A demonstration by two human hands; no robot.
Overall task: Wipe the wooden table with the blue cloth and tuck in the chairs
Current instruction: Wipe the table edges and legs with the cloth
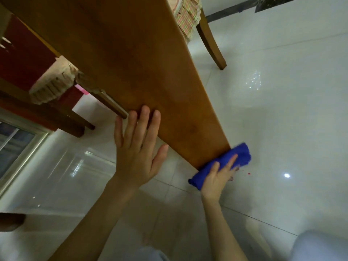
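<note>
Fingers straight and splayed wide, the left hand (138, 147) lies flat and holds nothing, its fingertips reaching onto the near end of the wooden table (122, 53) while the palm hangs off the edge over the floor; whether it presses down I cannot tell. At about 4 o'clock from it, the right hand (218, 178) grips the blue cloth (242, 152), thumb and one long finger lying along the top and the other fingers tucked beneath, half hidden. The cloth is bunched into a roll and touches the table's near corner, part on the wood and part hanging past it. From both hands the tabletop runs away toward 11 o'clock, bare and warm brown. Up at 1 o'clock a chair (211, 40) stands at the table's right side, its checked cushion partly hidden by the tabletop and one curved leg planted on the tiles. At 10 o'clock another chair (52, 81), with a pale frilled cushion, sits close against the left side. Glossy white floor tiles (282, 110) surround everything, with a few small red specks (249, 173) just beside the cloth at 4 o'clock. A metal-framed window (22, 151) shows at 9 o'clock.
</note>
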